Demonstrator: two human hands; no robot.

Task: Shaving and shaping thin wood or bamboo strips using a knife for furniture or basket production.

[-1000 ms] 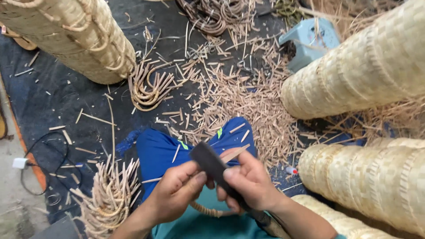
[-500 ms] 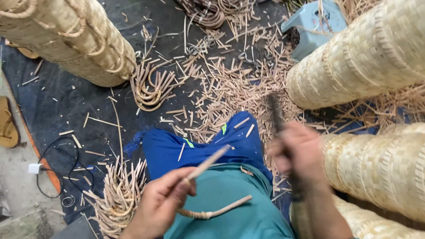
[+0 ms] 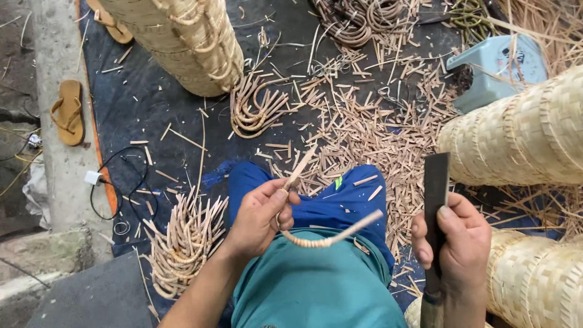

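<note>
A seated person's left hand (image 3: 261, 215) pinches a bent rattan strip (image 3: 325, 234) between thumb and fingers, its curved middle wrapped with fine binding and lying across the lap, one cut end rising toward 12 o'clock and the other pointing to 3 o'clock. The right hand (image 3: 452, 243), at 4 o'clock in the view, is closed in a fist around a dark flat blade (image 3: 436, 188) held upright, thumb pressed on its face, well apart from the strip. At 8 o'clock a bundle of finished curved pieces (image 3: 182, 243) lies on the dark mat (image 3: 139, 103); cut scraps (image 3: 364, 127) litter the centre, and woven baskets (image 3: 522, 140) stand at 3 o'clock beside an overturned blue stool (image 3: 495, 70). A sandal (image 3: 68, 112) rests at 10 o'clock. The risk, by the look of it, lies in the bare fingers so close to the strip's end: a blade brought down there could slip off the hard, rounded cane and reach the thumb or the thigh beneath. The strip, held only by a pinch, may also spring or twist under a cut
</note>
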